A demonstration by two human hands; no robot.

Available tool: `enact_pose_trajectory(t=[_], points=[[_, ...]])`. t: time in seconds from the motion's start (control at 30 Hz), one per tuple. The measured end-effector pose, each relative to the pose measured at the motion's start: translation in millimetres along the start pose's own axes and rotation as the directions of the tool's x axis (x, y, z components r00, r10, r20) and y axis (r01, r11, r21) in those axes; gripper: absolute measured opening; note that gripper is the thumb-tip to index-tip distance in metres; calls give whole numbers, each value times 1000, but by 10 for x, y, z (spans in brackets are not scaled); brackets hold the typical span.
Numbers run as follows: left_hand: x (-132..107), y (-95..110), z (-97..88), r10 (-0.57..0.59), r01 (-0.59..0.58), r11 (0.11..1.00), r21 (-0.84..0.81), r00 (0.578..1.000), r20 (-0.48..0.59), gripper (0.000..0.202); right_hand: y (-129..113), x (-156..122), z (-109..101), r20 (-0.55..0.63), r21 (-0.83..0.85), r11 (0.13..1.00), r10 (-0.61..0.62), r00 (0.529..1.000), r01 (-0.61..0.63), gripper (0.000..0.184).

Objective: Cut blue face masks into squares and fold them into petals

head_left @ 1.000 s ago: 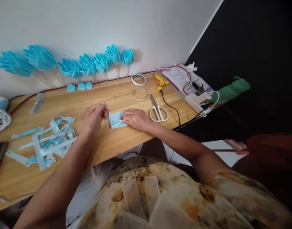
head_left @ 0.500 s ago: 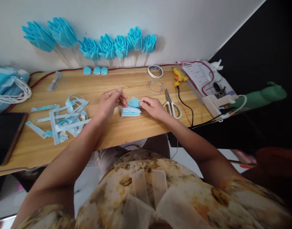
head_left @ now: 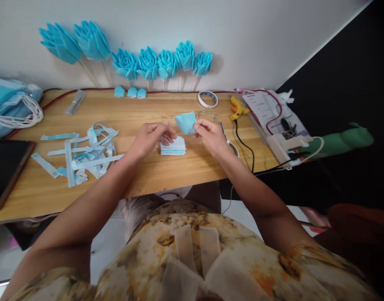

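My right hand (head_left: pixel 212 136) pinches a small light-blue fabric square (head_left: pixel 185 122) and holds it lifted above the wooden desk (head_left: pixel 166 171). Below it lies a small stack of blue and white squares (head_left: pixel 173 146). My left hand (head_left: pixel 151 139) rests just left of that stack, fingers curled loosely, fingertips near its edge and nothing visible in them. Both forearms reach in from the bottom of the view.
Blue fabric flowers on sticks (head_left: pixel 148 65) lean on the wall. Cut blue strips (head_left: pixel 82 152) lie at left, a dark tablet (head_left: pixel 6 169) far left, face masks (head_left: pixel 10 104) beyond. Tape rolls (head_left: pixel 207 99), scissors (head_left: pixel 231 144), yellow glue gun (head_left: pixel 238 110) and a power strip (head_left: pixel 281 144) sit right.
My right hand has lifted one blue square off the stack and raised it. My left hand has let go and stayed beside the stack. The view shifted slightly.
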State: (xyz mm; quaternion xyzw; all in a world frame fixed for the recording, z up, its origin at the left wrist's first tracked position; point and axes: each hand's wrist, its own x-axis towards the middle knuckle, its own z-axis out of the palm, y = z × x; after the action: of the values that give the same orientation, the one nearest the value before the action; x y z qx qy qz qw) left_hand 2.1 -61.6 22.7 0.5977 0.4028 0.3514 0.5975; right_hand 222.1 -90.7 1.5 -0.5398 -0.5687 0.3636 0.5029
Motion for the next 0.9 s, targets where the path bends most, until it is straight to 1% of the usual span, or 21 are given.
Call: enact_pose_trajectory(t=[0.07,0.1,0.13,0.2,0.23,0.27,0.33,0.4,0.5,0.57,0.63,0.7,0.8,0.9], points=[[0,-3,7,-35,41,989,-142,999,41,55,-84,-48,48,-13,-165,977,-141,990,137,19],[2,-7,11,-54,67,976,-208,996,69,58,-128,-75,76,5,-263,938,-233,972,226,19],[6,-12,15,-67,90,960,-265,993,95,57,-169,-101,103,45,-352,881,-320,946,315,20],[15,-28,18,-80,115,929,-352,991,111,46,-237,-144,142,159,-466,758,-435,886,456,22],[19,-34,17,-84,116,918,-380,992,99,39,-262,-160,149,207,-490,714,-462,863,500,24],[22,-39,15,-87,112,910,-399,993,79,32,-278,-172,147,231,-502,687,-478,847,525,25],[22,-37,9,-99,103,903,-416,995,30,22,-286,-184,113,209,-509,674,-507,836,536,30],[15,-20,4,-113,104,902,-420,994,3,17,-267,-186,59,134,-503,697,-522,843,511,35],[0,16,1,-113,101,903,-418,994,-6,18,-213,-176,-4,41,-447,783,-465,884,433,37],[-6,28,-1,-103,89,905,-416,995,-10,19,-180,-168,-7,14,-377,846,-403,915,378,34],[-6,26,-7,-90,78,905,-419,996,-10,19,-163,-161,13,21,-310,883,-364,931,352,31],[-1,12,-13,-78,68,901,-428,997,-4,19,-162,-154,41,53,-281,889,-360,931,360,29],[9,-8,-14,-60,58,896,-440,998,8,19,-182,-133,64,92,-306,879,-356,930,366,27],[18,-13,-3,-67,79,898,-432,997,43,18,-201,-106,61,119,-330,860,-370,921,388,19]])
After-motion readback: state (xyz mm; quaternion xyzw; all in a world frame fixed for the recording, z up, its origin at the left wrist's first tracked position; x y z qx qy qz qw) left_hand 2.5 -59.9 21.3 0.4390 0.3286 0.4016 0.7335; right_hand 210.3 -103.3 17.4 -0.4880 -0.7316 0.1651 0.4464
